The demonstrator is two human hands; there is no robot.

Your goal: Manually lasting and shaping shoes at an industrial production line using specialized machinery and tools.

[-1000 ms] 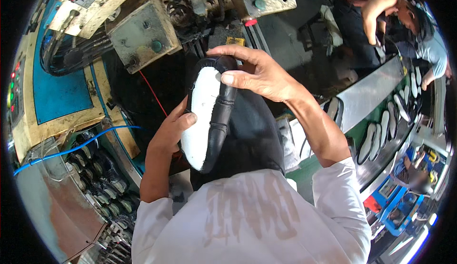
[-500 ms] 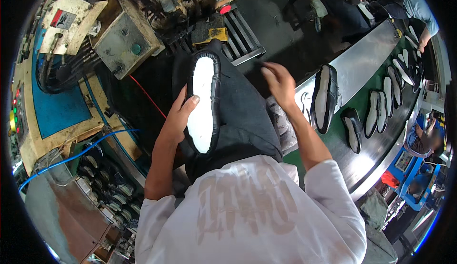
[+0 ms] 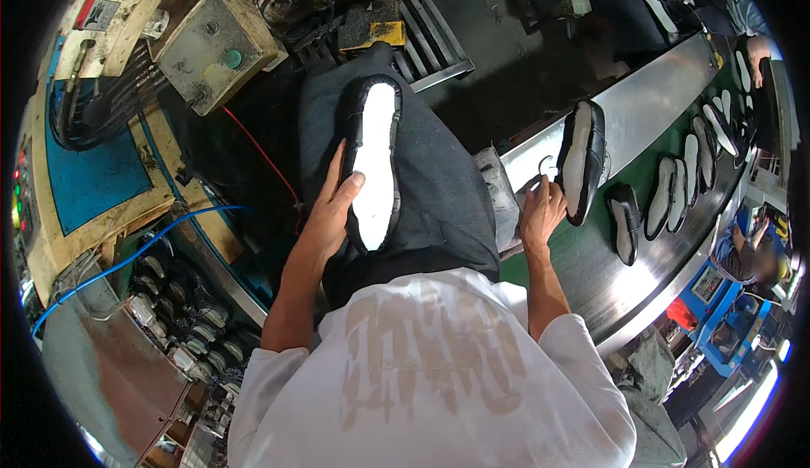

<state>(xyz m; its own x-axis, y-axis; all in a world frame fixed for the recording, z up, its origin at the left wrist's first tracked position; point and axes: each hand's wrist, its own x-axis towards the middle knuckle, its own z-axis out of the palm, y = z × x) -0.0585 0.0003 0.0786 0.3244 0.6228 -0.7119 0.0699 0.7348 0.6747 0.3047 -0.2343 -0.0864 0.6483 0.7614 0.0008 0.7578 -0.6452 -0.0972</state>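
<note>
A black shoe upper (image 3: 360,97) lies on my dark-trousered lap, its white bottom board facing up and no outsole on it. My left hand (image 3: 331,207) grips its near left side, the thumb lying over the white board. To the right, at the metal bench edge, my right hand (image 3: 542,213) has its fingers drawn together. Just past those fingertips shows a small thin curved hook (image 3: 547,164) with pale bits around it. What the fingers hold is too small to make out. Beside that hand lies another black shoe upper (image 3: 596,160), also bottom up.
More shoe uppers (image 3: 624,223) lie along the green and metal bench (image 3: 591,299) on the right. At the left stand a machine with a control box (image 3: 211,46) and a blue hose (image 3: 139,257). A rack of dark shoes (image 3: 198,320) is lower left. Another person's hand (image 3: 759,49) shows far right.
My right hand has come down from the air onto the bench edge, its fingers closing by the hook. The shoe upper in my left hand has shifted slightly right.
</note>
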